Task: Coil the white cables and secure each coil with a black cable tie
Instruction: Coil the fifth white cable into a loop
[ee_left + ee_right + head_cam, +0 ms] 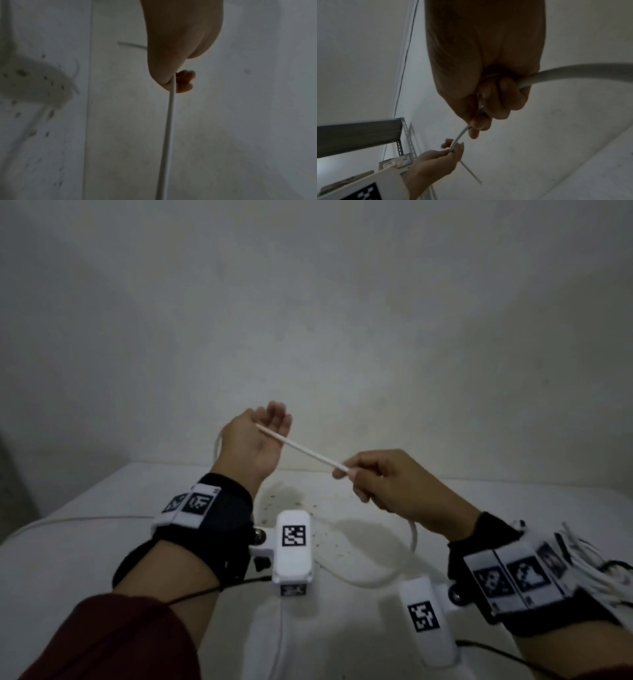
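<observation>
Overhead, both the left hand [255, 440] and right hand [394, 484] pinch the white cable [301, 447].

White cable [301, 447], black wrist straps [222, 508] with black-and-white square-patterned tags, dark red sleeve [113, 642], speckled white table [513, 508]

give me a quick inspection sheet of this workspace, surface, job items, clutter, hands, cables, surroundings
surface: white table, dark specks near its middle.
job's things: one white cable stretched taut in the air between both hands; its slack loops down onto the table. No finished coil seen, no black cable tie seen.
clutter: nothing seen apart from the specks.
grippers: left hand raised, cable pinched at its fingers; right hand curled round the cable, pinching it at thumb and forefinger.
cables: another white run trails to the table's left edge; thin black leads come off the wrist cameras.
surroundings: plain pale wall; a metal shelf shows in the right wrist view.
</observation>
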